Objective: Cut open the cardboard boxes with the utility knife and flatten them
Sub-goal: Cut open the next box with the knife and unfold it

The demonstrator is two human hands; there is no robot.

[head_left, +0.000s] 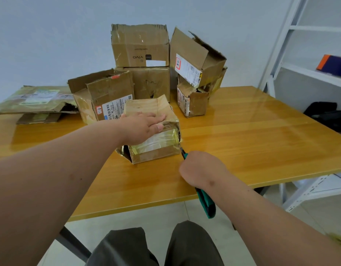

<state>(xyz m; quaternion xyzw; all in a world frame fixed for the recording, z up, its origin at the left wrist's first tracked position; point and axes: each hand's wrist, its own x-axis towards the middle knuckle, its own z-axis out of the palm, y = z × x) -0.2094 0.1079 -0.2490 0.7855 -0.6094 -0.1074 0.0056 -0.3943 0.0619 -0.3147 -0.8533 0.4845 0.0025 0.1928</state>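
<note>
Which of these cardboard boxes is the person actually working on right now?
The small taped box nearest the table's front edge: the left hand presses flat on its top and the utility knife in the right hand meets its right corner.

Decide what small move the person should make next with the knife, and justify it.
Probably draw the utility knife along the taped right edge of the small box: its tip sits at that corner, the right hand grips it, and the left hand presses the box top.

A small taped cardboard box (154, 131) sat upright near the tabletop's front edge, with a green utility knife (201, 191) angled at its lower right corner. More battered boxes (141, 62) stood stacked behind.
</note>
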